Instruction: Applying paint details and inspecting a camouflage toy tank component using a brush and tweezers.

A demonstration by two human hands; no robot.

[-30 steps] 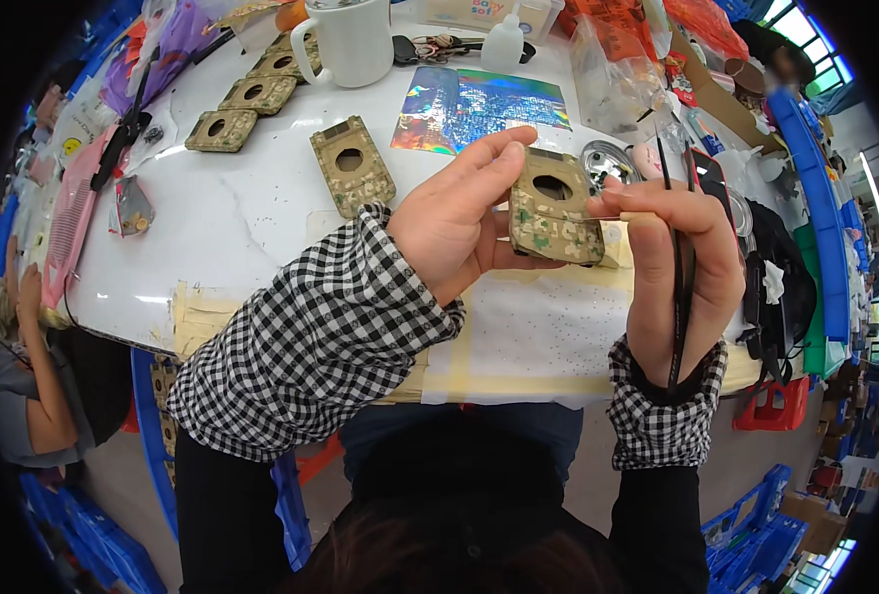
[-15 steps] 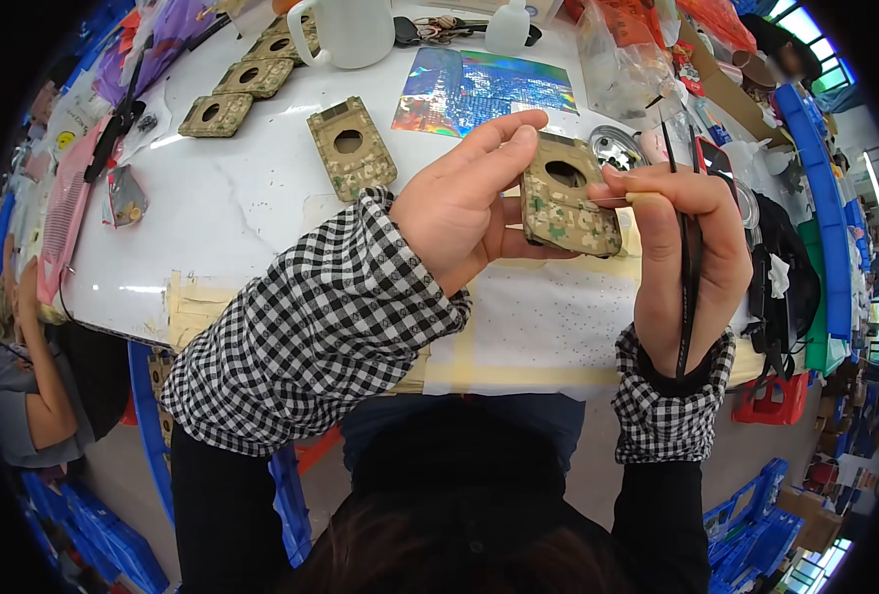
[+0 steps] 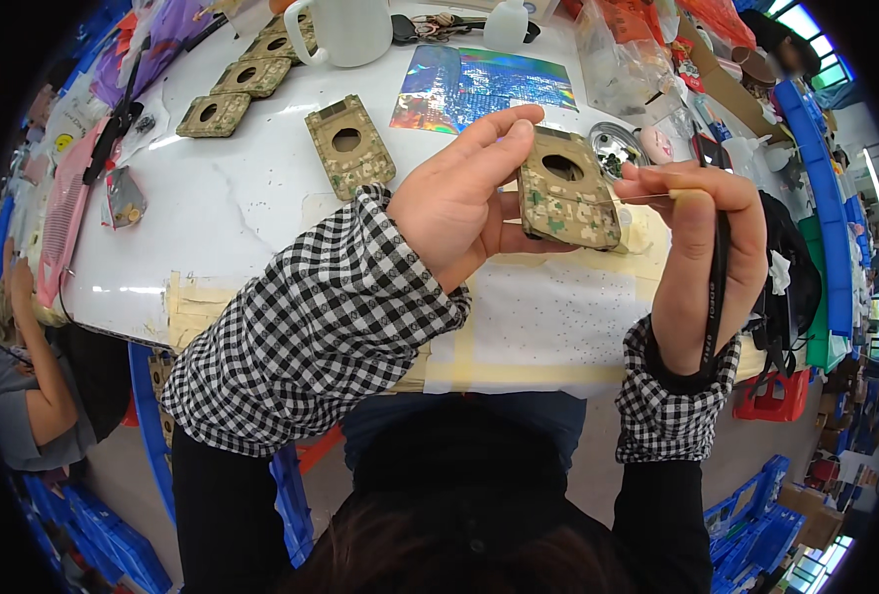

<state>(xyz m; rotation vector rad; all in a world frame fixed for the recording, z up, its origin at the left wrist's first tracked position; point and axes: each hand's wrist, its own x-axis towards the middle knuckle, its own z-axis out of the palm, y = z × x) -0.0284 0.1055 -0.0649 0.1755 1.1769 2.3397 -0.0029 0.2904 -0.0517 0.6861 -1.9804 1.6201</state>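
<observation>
A camouflage-patterned, flat case [image 3: 568, 210] with a round hole near its far end is gripped by my left hand [image 3: 449, 208], thumb along its left edge and fingers beneath. Just to its right, my right hand [image 3: 705, 262] pinches a fine, pale strand [image 3: 642, 197] between thumb and fingers. The strand runs to the case's right edge; whether it is thread or wire I cannot tell. Black tweezers [image 3: 714, 307] lie within the same hand, against the palm, their tips hidden. A similar camouflage case [image 3: 349, 148] lies on the table to the left.
More camouflage cases [image 3: 246, 75] line the far left. At the back stand a white mug [image 3: 352, 35], a small white bottle [image 3: 506, 27] and a holographic sheet [image 3: 484, 84]. A round metal dish [image 3: 615, 148] sits beyond the case. Dotted white paper [image 3: 548, 317] is taped near the front edge.
My right hand has drawn away to the right, lengthening the strand between it and the case. The tweezers have turned with the hand. My left hand and the case have barely shifted.
</observation>
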